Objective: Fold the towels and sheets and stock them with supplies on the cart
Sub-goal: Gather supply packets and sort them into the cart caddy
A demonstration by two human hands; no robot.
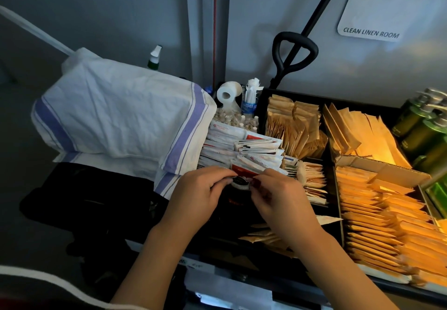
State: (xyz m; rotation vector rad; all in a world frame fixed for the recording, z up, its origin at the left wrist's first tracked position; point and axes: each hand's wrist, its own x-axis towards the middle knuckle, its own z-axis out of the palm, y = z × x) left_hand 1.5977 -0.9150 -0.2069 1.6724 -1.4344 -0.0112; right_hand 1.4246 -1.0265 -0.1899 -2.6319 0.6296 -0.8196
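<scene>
My left hand [198, 189] and my right hand [278, 196] meet over the front of a black cart tray [333, 227]. Together they pinch a small dark and white packet [239, 182] at the near end of a row of white and red sachets [244, 150]. Folded white towels with blue stripes [121, 116] lie stacked on the cart to the left of the sachets. Brown paper packets [290, 126] fill the tray's rear compartment, and more [377, 213] stand in rows on the right.
Green pump bottles [425, 126] stand at the far right. A toilet roll [226, 93], small clear bottles [232, 118] and a spray bottle [154, 58] sit behind the sachets. A black handle [294, 51] leans on the wall, beside a CLEAN LINEN ROOM sign [371, 33].
</scene>
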